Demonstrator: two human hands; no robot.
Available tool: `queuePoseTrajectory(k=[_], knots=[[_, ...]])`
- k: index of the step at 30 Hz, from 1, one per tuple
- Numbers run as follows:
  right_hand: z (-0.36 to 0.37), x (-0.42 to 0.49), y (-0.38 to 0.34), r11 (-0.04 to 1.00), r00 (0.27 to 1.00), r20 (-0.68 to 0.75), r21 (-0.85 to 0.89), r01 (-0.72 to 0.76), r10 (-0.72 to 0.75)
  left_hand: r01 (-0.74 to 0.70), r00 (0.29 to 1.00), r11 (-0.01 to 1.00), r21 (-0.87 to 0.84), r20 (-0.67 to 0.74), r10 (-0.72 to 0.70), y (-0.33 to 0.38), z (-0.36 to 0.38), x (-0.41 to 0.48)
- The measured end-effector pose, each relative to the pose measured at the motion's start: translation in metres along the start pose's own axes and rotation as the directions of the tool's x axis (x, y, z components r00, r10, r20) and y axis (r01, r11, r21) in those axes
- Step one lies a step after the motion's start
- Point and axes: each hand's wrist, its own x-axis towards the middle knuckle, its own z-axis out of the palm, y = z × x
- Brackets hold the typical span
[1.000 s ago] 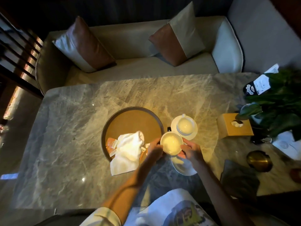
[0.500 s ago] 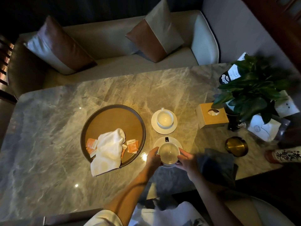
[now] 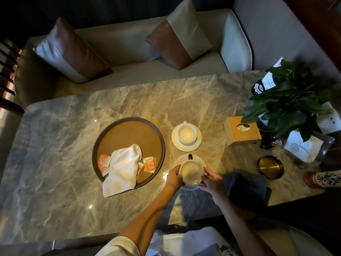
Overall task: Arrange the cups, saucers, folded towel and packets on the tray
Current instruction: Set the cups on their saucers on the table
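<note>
A round brown tray [image 3: 129,129] lies on the marble table. On it a crumpled white towel [image 3: 122,168] hangs over the near rim, with orange packets [image 3: 150,164] at both its sides. To the tray's right a white cup [image 3: 186,134] stands on a saucer [image 3: 196,146]. Nearer to me a second white cup [image 3: 191,172] sits over another saucer [image 3: 190,159]. My left hand [image 3: 173,177] grips this cup's left side and my right hand [image 3: 212,180] its right side.
A wooden tissue box [image 3: 239,131], a potted plant [image 3: 289,106] and a brass ashtray [image 3: 270,167] stand at the right. A dark cloth [image 3: 247,185] lies by my right hand. A sofa with two cushions [image 3: 73,52] runs behind the table.
Both hands carried the cup from beside the tray's rim to over the near saucer. The head view has shifted, so the tray sits further left.
</note>
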Motion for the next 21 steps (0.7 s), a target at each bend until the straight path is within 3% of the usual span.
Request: queuePoseTrajectory(k=[4, 8, 11, 18, 21], knots=[[0.002, -0.001, 0.001, 0.989, 0.994, -0.09, -0.138, 0.051, -0.063, -0.011, 1.0, 1.0, -0.003, 0.003, 0.011, -0.001, 0.002, 0.001], [-0.002, 0.003, 0.002, 0.945, 0.991, -0.058, -0.311, 0.1, -0.124, 0.044, 0.998, 0.999, -0.025, 0.036, -0.043, -0.002, -0.001, 0.003], [-0.005, 0.003, -0.001, 0.982, 1.0, 0.005, -0.184, 0.028, -0.027, 0.085, 0.993, 0.996, -0.021, 0.079, -0.083, 0.0, -0.004, 0.004], [-0.01, 0.012, -0.01, 0.944, 1.0, -0.01, -0.33, 0.011, -0.015, 0.18, 0.971, 0.983, 0.031, 0.157, -0.182, 0.01, -0.016, 0.01], [-0.016, 0.024, -0.028, 0.924, 0.99, -0.091, -0.376, 0.069, -0.111, 0.18, 0.973, 0.982, 0.064, 0.132, -0.187, 0.015, -0.025, 0.022]])
